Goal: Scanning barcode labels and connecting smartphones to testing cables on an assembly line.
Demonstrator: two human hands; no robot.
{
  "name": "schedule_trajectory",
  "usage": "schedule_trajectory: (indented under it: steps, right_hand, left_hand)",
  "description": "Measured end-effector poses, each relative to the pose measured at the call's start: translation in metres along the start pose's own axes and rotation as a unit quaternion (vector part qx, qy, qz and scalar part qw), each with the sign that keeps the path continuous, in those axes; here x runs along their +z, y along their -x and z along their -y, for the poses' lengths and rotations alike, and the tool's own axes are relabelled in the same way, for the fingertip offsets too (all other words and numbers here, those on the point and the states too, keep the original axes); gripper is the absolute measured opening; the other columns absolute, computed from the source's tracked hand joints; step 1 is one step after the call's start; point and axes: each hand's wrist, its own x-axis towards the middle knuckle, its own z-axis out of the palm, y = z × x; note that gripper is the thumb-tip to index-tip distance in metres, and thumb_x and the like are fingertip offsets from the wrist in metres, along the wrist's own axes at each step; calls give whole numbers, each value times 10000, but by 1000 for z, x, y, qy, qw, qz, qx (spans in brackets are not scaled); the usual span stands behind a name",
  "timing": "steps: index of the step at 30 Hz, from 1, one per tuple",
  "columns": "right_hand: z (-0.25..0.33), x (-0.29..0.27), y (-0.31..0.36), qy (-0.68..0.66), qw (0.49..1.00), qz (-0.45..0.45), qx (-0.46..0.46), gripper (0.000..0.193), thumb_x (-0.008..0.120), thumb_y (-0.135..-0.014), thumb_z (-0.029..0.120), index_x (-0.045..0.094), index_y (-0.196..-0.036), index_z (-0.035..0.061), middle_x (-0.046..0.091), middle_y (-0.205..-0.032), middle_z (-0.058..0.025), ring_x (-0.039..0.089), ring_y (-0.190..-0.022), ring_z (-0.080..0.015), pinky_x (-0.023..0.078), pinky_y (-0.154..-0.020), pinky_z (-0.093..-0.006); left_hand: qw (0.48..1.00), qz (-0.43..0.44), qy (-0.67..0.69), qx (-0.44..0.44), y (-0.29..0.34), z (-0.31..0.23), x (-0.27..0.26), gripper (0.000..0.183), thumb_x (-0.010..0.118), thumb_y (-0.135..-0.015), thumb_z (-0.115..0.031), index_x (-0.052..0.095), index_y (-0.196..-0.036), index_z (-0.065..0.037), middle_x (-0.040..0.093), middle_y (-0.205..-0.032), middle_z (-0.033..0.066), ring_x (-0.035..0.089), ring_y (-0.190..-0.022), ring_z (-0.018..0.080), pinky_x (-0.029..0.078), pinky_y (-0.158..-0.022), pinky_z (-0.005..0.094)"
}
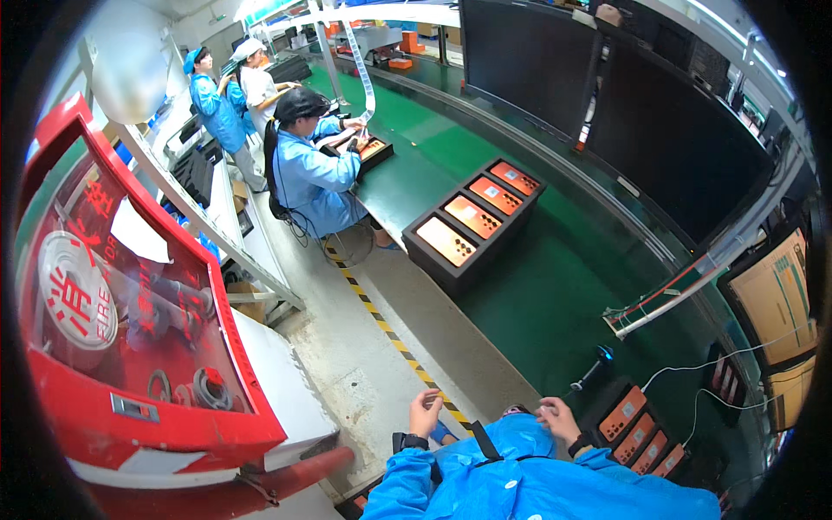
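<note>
My left hand (424, 413) is raised in front of my body over the floor, fingers loosely bent and apart, holding nothing visible. Close to the bench edge, my right hand (558, 419) also looks free, its fingers loosely curled with gaps between them. Just right of it lies a black foam tray (613, 407) holding several orange phone-like panels (635, 436) with dark round holes. A handheld scanner (593, 368) with a blue light stands beyond that hand. Farther up the green bench sits another black foam tray (451, 276) with orange panels (496, 196) in a row.
A red fire cabinet (247, 407) stands at my left beside a yellow-black floor strip (392, 334). Large dark monitors (676, 139) and white cables (693, 367) are on the right. A seated co-worker (303, 178) handles a tray at the green bench (529, 321); two people stand behind.
</note>
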Motion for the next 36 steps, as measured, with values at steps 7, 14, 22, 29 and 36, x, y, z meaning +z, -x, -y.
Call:
schedule_trajectory:
  steps: [7,14,22,29,36]
  right_hand:
    - [91,72,-84,-88,989,101,57,436,424,-969,429,485,-1205,68,617,-1058,-95,614,-882,-185,500,-714,-300]
    - [117,104,-228,-302,949,44,78,631,547,-893,493,232,-1376,236,378,-1345,-147,527,-1073,-327,482,-842,-452]
    - [137,150,-310,-420,904,78,21,879,694,-835,262,57,-1439,314,246,-1443,-7,279,-1316,-270,379,-948,-573]
    - [167,155,-305,-408,912,19,46,879,690,-797,169,96,-1439,263,326,-1387,-70,363,-1270,-290,431,-935,-544]
    - [148,157,-305,-393,919,-26,26,613,612,-770,237,393,-1324,93,512,-1251,-91,505,-1147,-274,450,-945,-484]
  left_hand:
    - [997,-7,68,-20,-120,-66,-37,315,639,-865,-175,561,-1131,-28,661,-903,87,618,-707,129,498,-613,253]
    - [990,-6,80,-117,-281,-129,-34,575,624,-849,-469,442,-1285,-143,478,-1193,111,554,-933,227,528,-705,459]
    - [980,80,119,-137,-390,-138,-11,801,679,-798,-418,240,-1437,-215,371,-1370,177,437,-1205,311,471,-849,495]
    - [970,10,223,-94,-392,-104,5,501,675,-815,-295,466,-1204,-59,539,-1040,48,521,-909,152,430,-847,290]
    - [975,7,218,-26,-371,-113,7,551,738,-766,-267,491,-1192,-19,563,-1063,77,531,-959,159,424,-869,287]
